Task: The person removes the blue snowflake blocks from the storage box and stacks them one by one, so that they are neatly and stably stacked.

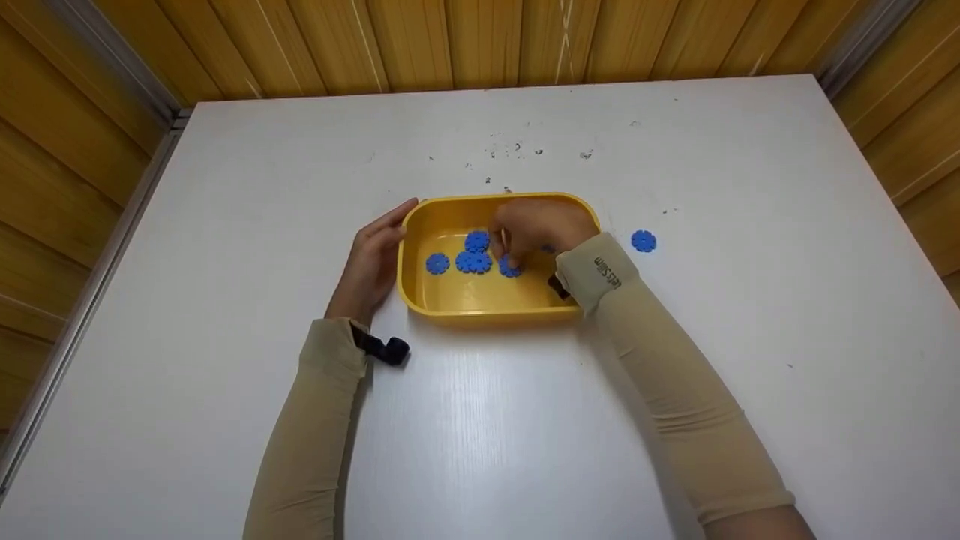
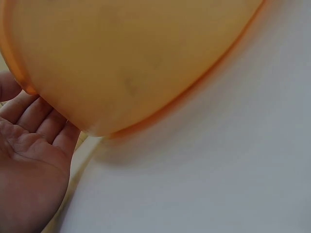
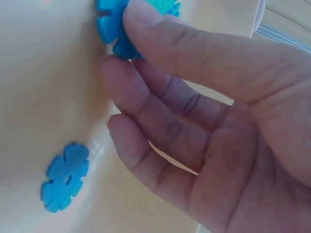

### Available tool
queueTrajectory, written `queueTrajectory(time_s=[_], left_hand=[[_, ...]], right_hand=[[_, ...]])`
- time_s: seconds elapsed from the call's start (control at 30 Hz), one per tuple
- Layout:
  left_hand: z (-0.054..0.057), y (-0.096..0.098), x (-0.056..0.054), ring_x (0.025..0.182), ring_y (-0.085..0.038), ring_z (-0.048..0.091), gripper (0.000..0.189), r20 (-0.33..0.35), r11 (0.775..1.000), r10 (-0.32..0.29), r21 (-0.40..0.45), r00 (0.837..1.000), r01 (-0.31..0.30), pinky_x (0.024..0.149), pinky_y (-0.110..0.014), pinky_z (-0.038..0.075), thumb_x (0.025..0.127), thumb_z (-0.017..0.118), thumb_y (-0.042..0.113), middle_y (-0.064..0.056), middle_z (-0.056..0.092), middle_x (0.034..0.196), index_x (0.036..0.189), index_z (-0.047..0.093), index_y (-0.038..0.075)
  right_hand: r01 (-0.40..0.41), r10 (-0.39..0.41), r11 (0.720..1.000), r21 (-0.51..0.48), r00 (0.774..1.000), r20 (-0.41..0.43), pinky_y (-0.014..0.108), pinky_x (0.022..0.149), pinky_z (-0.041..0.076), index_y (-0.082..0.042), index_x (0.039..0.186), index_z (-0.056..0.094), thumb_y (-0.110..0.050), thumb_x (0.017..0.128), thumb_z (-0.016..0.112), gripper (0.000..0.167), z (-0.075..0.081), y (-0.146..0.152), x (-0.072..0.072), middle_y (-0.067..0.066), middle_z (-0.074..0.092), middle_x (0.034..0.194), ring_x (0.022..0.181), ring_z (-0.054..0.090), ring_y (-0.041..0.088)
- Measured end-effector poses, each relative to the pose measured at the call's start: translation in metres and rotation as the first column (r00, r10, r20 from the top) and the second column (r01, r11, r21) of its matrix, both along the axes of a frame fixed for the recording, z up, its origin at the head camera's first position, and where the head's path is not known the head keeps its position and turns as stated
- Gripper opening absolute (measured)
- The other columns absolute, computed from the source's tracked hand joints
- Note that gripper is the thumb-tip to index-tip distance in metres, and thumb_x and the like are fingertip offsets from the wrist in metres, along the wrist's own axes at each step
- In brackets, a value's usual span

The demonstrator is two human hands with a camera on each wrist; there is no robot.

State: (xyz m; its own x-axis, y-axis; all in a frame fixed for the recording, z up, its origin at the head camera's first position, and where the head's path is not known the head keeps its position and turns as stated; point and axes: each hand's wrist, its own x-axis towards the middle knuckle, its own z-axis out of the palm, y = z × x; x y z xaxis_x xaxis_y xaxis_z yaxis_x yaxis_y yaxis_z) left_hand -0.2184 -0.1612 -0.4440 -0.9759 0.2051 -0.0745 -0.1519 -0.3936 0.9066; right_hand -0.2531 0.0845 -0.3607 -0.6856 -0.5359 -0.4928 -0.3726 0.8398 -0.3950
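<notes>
A yellow plastic bin [image 1: 495, 312] sits on the table with several blue notched discs, like snowflake building pieces, inside it. My left hand [image 1: 369, 264] grips the bin's left side; in the left wrist view the thumb is at the rim and the fingers [image 2: 43, 119] lie against the outer wall. My right hand [image 1: 538, 225] reaches down into the bin and pinches a blue snowflake disc [image 3: 112, 24] between thumb and fingers. Another disc [image 3: 65, 177] lies below those fingers. To the left are a single disc [image 1: 437, 263] and an overlapping cluster of discs [image 1: 477, 262].
One blue disc [image 1: 643, 241] lies on the white table [image 1: 480, 435], right of the bin. Dark specks mark the tabletop behind the bin. Wood-look panels [image 1: 480, 45] stand along the table's far edge and sides. A black wrist camera [image 1: 391, 350] juts from the left sleeve.
</notes>
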Motion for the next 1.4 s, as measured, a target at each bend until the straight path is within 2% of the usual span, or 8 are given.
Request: queueTrajectory(time_s=[0.17, 0.3, 0.4, 0.53, 0.77, 0.97, 1.2, 1.4], left_hand=[[0.000, 0.000, 0.000, 0.138, -0.017, 0.042, 0.048, -0.004, 1.000, 0.004, -0.007, 1.000, -0.004, 0.115, -0.032, 0.034, 0.095, 0.043, 0.003, -0.004, 0.046, 0.148, 0.143, 0.043, 0.004], [0.001, -0.001, 0.001, 0.138, -0.017, 0.042, 0.048, -0.006, 1.000, -0.003, 0.000, 1.000, 0.003, 0.115, -0.032, 0.034, 0.096, 0.042, 0.003, -0.005, 0.045, 0.149, 0.144, 0.042, 0.003], [0.002, -0.002, 0.001, 0.137, -0.017, 0.042, 0.048, 0.000, 1.000, -0.006, 0.003, 1.000, 0.006, 0.114, -0.032, 0.035, 0.096, 0.042, 0.003, -0.005, 0.045, 0.149, 0.144, 0.042, 0.003], [0.002, -0.003, 0.001, 0.138, -0.017, 0.042, 0.048, 0.005, 1.000, 0.000, -0.006, 1.000, 0.000, 0.114, -0.032, 0.035, 0.096, 0.042, 0.004, -0.004, 0.045, 0.149, 0.144, 0.043, 0.004], [0.002, -0.004, 0.001, 0.138, -0.015, 0.040, 0.048, 0.008, 1.000, 0.013, -0.019, 1.000, -0.013, 0.116, -0.033, 0.031, 0.096, 0.041, 0.003, -0.004, 0.046, 0.148, 0.144, 0.043, 0.004], [0.001, -0.004, 0.001, 0.138, -0.014, 0.040, 0.047, 0.015, 1.000, 0.016, -0.015, 1.000, -0.015, 0.117, -0.032, 0.030, 0.095, 0.042, 0.003, -0.003, 0.046, 0.149, 0.143, 0.045, 0.005], [0.000, -0.005, 0.001, 0.138, -0.017, 0.041, 0.048, 0.004, 1.000, 0.007, 0.006, 1.000, -0.007, 0.114, -0.031, 0.034, 0.096, 0.041, 0.003, -0.004, 0.046, 0.148, 0.144, 0.042, 0.003], [0.000, -0.006, 0.002, 0.138, -0.017, 0.041, 0.047, 0.011, 1.000, 0.003, 0.018, 1.000, -0.003, 0.113, -0.030, 0.036, 0.096, 0.042, 0.003, -0.005, 0.045, 0.149, 0.143, 0.045, 0.005]], right_hand=[[-0.018, 0.019, 1.000, 0.025, 0.999, -0.034, 0.031, 0.071, 0.048, -0.013, 0.087, 0.069, -0.007, 0.082, 0.072, 0.008, 0.006, 0.001, 0.001, 0.005, 0.064, 0.092, 0.084, 0.056, 0.023], [0.021, -0.021, 0.999, 0.029, 1.000, 0.001, 0.030, 0.067, 0.045, -0.012, 0.087, 0.068, -0.009, 0.083, 0.072, 0.007, 0.013, 0.002, 0.002, 0.006, 0.062, 0.091, 0.081, 0.055, 0.023], [0.018, -0.019, 0.999, 0.028, 1.000, 0.010, 0.029, 0.065, 0.045, -0.012, 0.088, 0.066, -0.009, 0.084, 0.071, 0.007, 0.017, 0.004, 0.002, 0.006, 0.061, 0.092, 0.079, 0.054, 0.023], [0.013, -0.013, 1.000, 0.016, 1.000, 0.002, 0.030, 0.068, 0.047, -0.011, 0.089, 0.064, -0.010, 0.085, 0.071, 0.008, 0.024, 0.007, 0.002, 0.007, 0.059, 0.092, 0.079, 0.054, 0.023], [0.055, -0.054, 0.998, -0.029, 0.998, 0.018, 0.033, 0.072, 0.049, -0.010, 0.089, 0.064, -0.010, 0.086, 0.070, 0.007, 0.033, 0.014, 0.002, 0.007, 0.058, 0.089, 0.085, 0.058, 0.030], [0.055, -0.057, 0.997, -0.063, 0.998, -0.019, 0.030, 0.072, 0.046, -0.010, 0.094, 0.065, -0.008, 0.087, 0.068, 0.008, 0.038, 0.024, 0.003, 0.007, 0.060, 0.090, 0.084, 0.056, 0.024], [0.008, -0.019, 0.993, -0.117, 0.995, -0.095, 0.029, 0.072, 0.046, -0.007, 0.097, 0.065, -0.006, 0.088, 0.065, 0.008, 0.039, 0.036, 0.003, 0.007, 0.064, 0.092, 0.079, 0.054, 0.020], [0.029, -0.047, 0.988, -0.154, 0.992, -0.114, 0.031, 0.080, 0.047, -0.005, 0.099, 0.065, -0.007, 0.090, 0.064, 0.010, 0.039, 0.049, 0.003, 0.009, 0.065, 0.097, 0.086, 0.052, 0.021]])
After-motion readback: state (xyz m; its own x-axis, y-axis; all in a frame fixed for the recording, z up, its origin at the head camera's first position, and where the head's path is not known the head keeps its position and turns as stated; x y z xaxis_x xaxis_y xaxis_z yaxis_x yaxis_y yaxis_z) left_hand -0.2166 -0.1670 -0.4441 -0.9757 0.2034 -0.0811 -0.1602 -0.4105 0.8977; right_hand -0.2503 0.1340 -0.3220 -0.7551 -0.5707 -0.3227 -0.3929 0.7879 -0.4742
